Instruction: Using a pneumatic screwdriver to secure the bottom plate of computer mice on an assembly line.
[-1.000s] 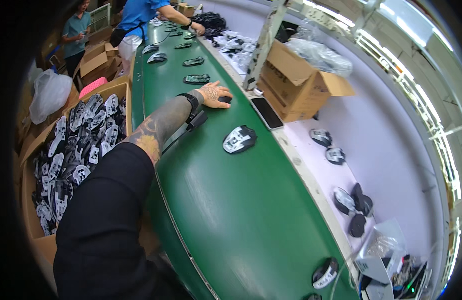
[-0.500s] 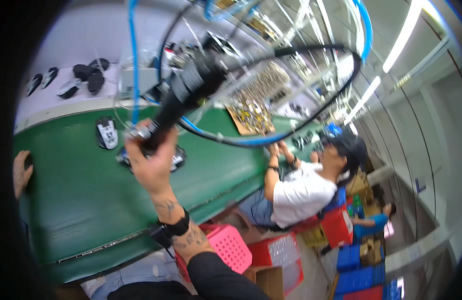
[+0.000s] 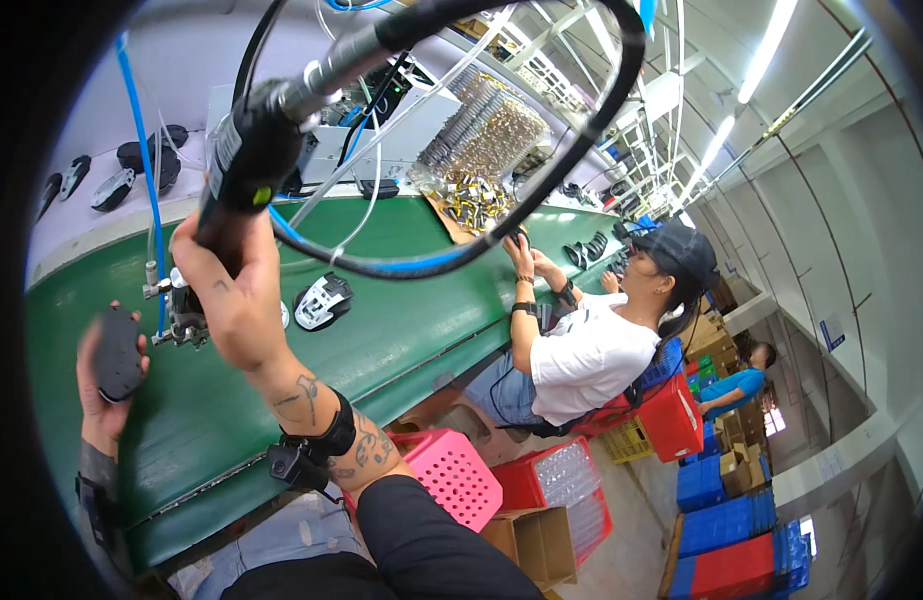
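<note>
My right hand (image 3: pixel 237 300) is closed around the lower part of a black power screwdriver (image 3: pixel 250 150), which is held tilted over the green work surface. A thick black cable loops from its top. At the far left, my left hand (image 3: pixel 94 410) grips a dark grey computer mouse (image 3: pixel 118 355) by its edges, its flat face showing. Between the two hands, a metal fixture (image 3: pixel 187 310) with blue tubing is partly hidden by my right hand. A black-and-white mouse shell (image 3: pixel 323 302) lies to the right of my right wrist. The screwdriver's tip is hidden.
Several mouse parts (image 3: pixel 112 188) rest on the back ledge. A cardboard sheet bears small yellow-and-metal parts (image 3: pixel 474 205). To the right sits a person in a white shirt (image 3: pixel 602 365), hands over the belt. A pink basket (image 3: pixel 447 478) and a cardboard box (image 3: pixel 542 545) stand below.
My left hand has come further into view, with the mouse now plainly visible in it. My right hand and the screwdriver have shifted left, and the screwdriver is more upright.
</note>
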Motion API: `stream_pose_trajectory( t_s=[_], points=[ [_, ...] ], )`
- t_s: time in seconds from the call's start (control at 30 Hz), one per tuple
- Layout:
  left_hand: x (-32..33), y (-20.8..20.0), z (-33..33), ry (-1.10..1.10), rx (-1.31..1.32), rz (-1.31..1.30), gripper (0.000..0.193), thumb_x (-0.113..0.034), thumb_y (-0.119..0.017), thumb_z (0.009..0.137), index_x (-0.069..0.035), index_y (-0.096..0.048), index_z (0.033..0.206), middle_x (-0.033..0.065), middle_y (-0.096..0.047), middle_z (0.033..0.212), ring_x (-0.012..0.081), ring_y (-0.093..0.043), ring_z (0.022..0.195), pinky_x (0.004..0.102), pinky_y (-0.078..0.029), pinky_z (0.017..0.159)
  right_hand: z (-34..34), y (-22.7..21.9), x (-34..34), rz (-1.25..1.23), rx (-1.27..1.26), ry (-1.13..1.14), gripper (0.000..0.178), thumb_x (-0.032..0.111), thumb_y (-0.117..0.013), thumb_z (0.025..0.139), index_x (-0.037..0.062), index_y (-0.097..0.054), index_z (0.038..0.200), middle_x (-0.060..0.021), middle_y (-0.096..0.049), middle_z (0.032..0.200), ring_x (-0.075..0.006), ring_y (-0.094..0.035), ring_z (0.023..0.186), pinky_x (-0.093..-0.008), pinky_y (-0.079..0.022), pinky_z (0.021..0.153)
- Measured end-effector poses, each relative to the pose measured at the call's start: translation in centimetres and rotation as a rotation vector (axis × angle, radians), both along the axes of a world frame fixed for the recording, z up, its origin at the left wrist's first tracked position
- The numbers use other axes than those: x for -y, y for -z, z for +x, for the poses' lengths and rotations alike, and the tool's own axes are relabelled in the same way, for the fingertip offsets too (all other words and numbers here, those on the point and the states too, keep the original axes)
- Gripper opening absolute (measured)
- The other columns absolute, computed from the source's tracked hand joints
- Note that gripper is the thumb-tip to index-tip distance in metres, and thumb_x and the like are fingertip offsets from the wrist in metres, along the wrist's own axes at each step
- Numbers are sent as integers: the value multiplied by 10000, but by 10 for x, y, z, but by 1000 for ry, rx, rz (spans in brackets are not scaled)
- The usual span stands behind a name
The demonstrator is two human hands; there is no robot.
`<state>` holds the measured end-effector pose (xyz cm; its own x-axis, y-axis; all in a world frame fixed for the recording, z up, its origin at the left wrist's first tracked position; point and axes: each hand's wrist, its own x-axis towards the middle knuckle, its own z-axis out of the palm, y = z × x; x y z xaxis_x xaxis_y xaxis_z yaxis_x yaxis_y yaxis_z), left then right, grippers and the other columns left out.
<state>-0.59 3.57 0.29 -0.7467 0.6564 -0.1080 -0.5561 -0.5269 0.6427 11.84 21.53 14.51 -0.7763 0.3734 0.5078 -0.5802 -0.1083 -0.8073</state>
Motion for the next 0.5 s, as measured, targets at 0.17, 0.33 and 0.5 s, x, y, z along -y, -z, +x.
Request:
stream_pose_trajectory(
  t_s=[0.17,0.33,0.5],
  points=[
    [-12,-9,26,-34,8,-117,597,-261,-530,800,-122,-387,1363,82,-527,1172,141,-566,811,298,-560,600,-12,-21,8,-23,-109,173,312,61,-599,890,22,-441,1156,28,-547,863,-37,-497,764,-189,-408,698],
    [-3,-28,28,-84,-28,-161,605,-268,-539,781,-131,-395,1353,71,-506,1172,147,-553,826,299,-553,598,-20,-45,15,-22,-193,244,378,-10,-601,864,-3,-439,1205,4,-541,931,-32,-495,723,-173,-417,660],
    [8,-17,29,-50,111,-19,526,-315,-541,842,-129,-433,1322,72,-529,1146,173,-576,848,335,-555,664,-26,-27,21,11,-255,163,370,-74,-564,861,3,-463,1209,-8,-571,930,-52,-532,743,-204,-448,614]
  ],
)
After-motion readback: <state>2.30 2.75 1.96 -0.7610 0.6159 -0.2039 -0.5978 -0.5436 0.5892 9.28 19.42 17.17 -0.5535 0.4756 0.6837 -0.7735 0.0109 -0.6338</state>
